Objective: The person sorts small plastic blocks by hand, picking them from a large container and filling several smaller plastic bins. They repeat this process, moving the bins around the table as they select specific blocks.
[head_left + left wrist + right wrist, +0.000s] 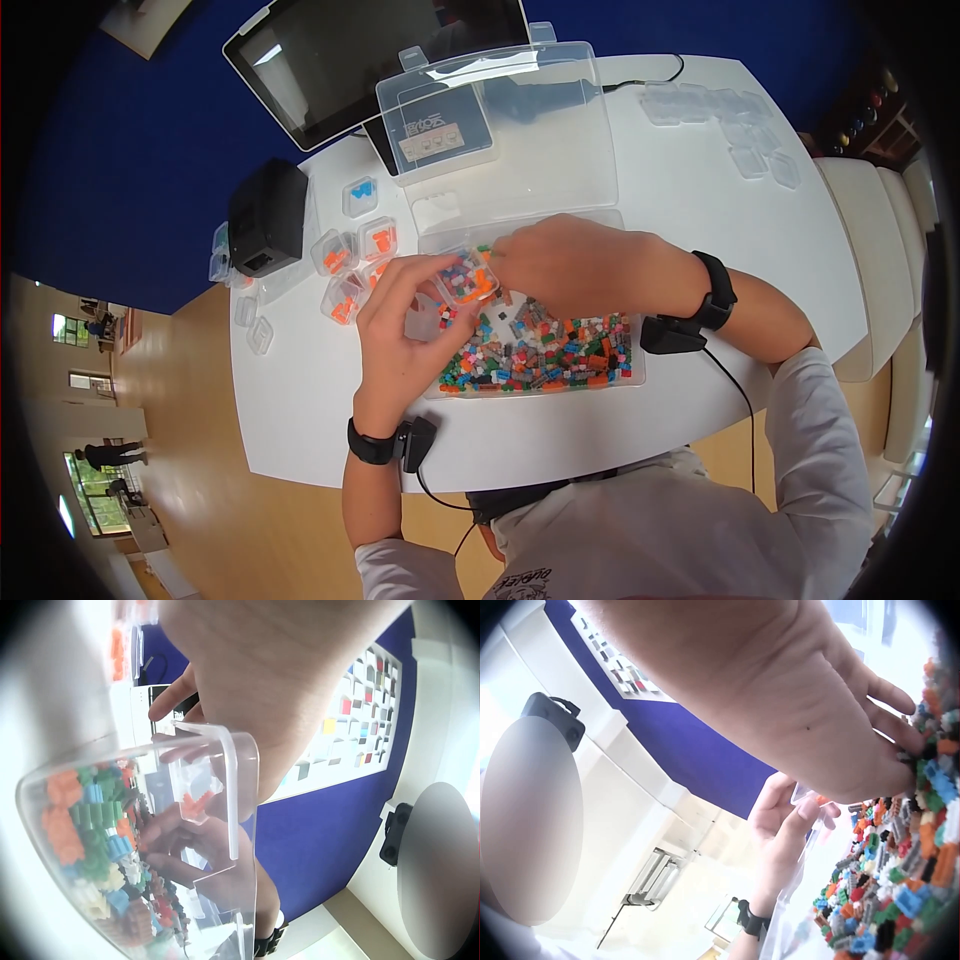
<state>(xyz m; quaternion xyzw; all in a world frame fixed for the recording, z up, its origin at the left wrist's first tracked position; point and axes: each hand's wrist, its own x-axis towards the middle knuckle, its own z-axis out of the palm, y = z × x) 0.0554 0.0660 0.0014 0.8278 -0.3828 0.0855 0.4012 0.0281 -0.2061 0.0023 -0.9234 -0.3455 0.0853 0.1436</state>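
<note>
My left hand (395,318) holds a small clear plastic box (467,278) between thumb and fingers, over the left side of a large clear bin. Orange toy bricks (484,284) show in the small box. The bin (540,391) is spread with loose toy bricks (570,358) in many colours. Just right of the small box, my right hand (580,265) reaches down into the bin. Its fingers (900,735) touch the bricks in the right wrist view. I cannot tell whether they pinch one, as the fingertips are partly hidden.
Several small clear boxes with orange bricks (336,254) stand left of the bin, and one with blue bricks (360,196) behind them. The bin's raised lid (560,165) leans back near a monitor (370,65). A black device (268,215) stands left. More clear boxes (700,105) lie back right.
</note>
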